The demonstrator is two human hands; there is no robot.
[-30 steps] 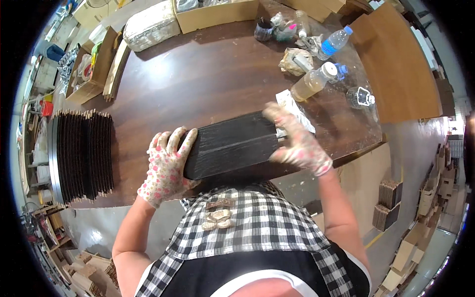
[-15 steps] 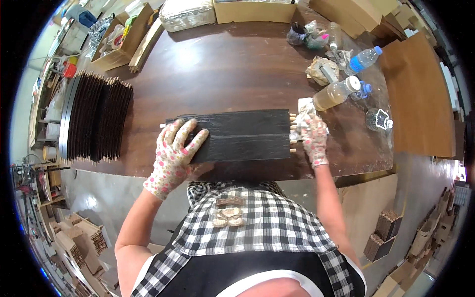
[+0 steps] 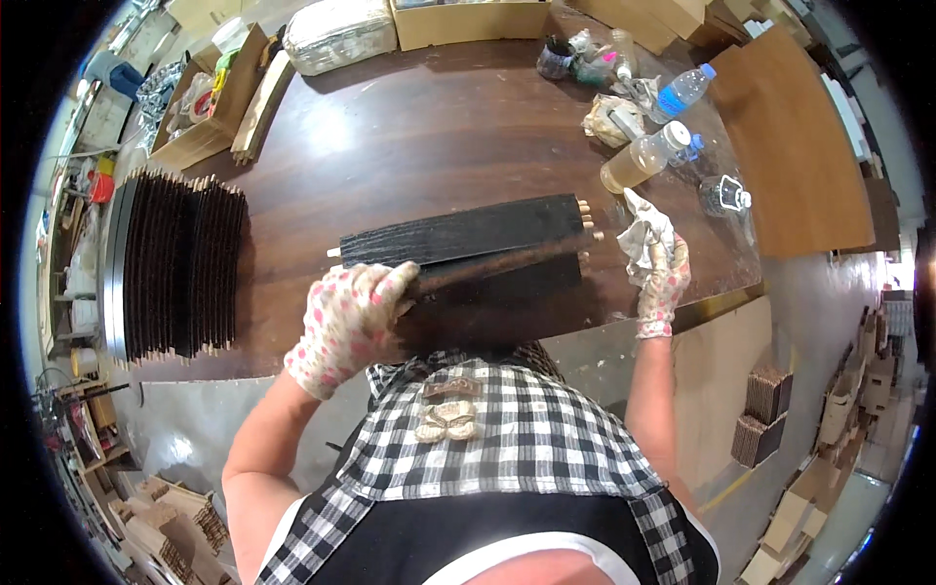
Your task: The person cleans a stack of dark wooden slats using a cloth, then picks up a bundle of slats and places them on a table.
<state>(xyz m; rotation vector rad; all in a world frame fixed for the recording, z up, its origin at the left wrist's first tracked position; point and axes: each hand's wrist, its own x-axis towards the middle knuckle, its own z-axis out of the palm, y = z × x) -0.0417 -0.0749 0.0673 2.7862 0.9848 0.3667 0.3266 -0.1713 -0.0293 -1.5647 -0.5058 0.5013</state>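
A black wood-grained board (image 3: 458, 231) with pale dowel pegs at both ends lies tilted on the table in front of me, its near edge raised. My left hand (image 3: 343, 324), in a white glove with pink dots, is closed on that near edge close to the left end. Below the raised edge another dark flat surface (image 3: 526, 281) shows, perhaps a second board. My right hand (image 3: 665, 289), gloved alike, is closed on a crumpled white cloth (image 3: 643, 232), just right of the board's pegs and apart from them.
A row of dark pegged boards (image 3: 185, 268) stands on the brown table (image 3: 409, 117) at left. Bottles, including a cloudy one (image 3: 639, 164), and crumpled wrapping (image 3: 612, 119) are at right. An open carton (image 3: 200, 136) and wood strips (image 3: 261, 112) sit far left.
My left hand has pulled the board's near edge up, tilting the board. My right hand has moved right, away from the pegs, with the cloth. The whole view has shifted slightly.
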